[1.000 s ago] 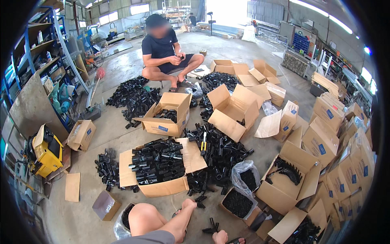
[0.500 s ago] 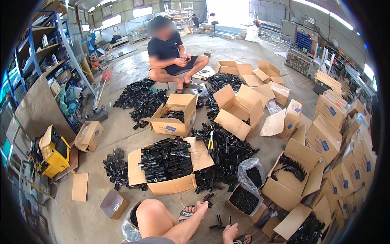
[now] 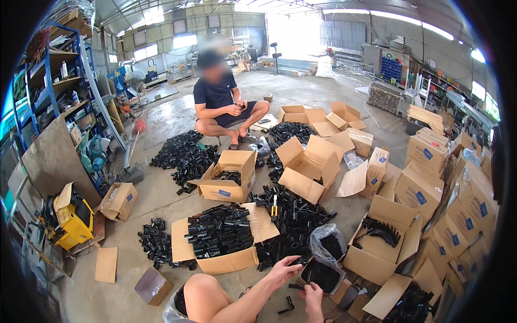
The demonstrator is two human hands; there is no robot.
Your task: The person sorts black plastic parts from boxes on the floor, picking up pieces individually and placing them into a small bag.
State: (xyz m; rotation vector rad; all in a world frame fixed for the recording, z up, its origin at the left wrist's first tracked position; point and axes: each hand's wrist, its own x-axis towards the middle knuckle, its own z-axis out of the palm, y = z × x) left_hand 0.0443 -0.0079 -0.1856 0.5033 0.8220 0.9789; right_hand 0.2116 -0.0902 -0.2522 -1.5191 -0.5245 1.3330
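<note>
Just left of a carton of small black pieces [image 3: 335, 267], my left hand [image 3: 281, 273] pinches a black tubular part [image 3: 294, 262]. My right hand [image 3: 312, 295] is lower, at the carton's near edge. Its fingers are closed on another short black tube [image 3: 296, 286], which points left. On the floor below lies a loose branched black fitting [image 3: 287, 306]. Beyond my hands is an open carton [image 3: 229, 261] filled with rows of black fittings. To its right spreads a heap of similar fittings [image 3: 291, 223], with a yellow-handled tool [image 3: 274, 207] lying on top.
Another person [image 3: 221, 99] sits across from me, holding something small and dark. Open cartons [image 3: 301, 183] and more heaps of fittings [image 3: 186, 153] lie between us. Stacked cartons [image 3: 420, 188] line the right side. A yellow machine [image 3: 75, 215] and a blue shelf [image 3: 54, 81] stand left.
My left hand has moved right with its black part, beside the carton of small pieces. My right hand has risen toward that carton. The view has tipped up slightly.
</note>
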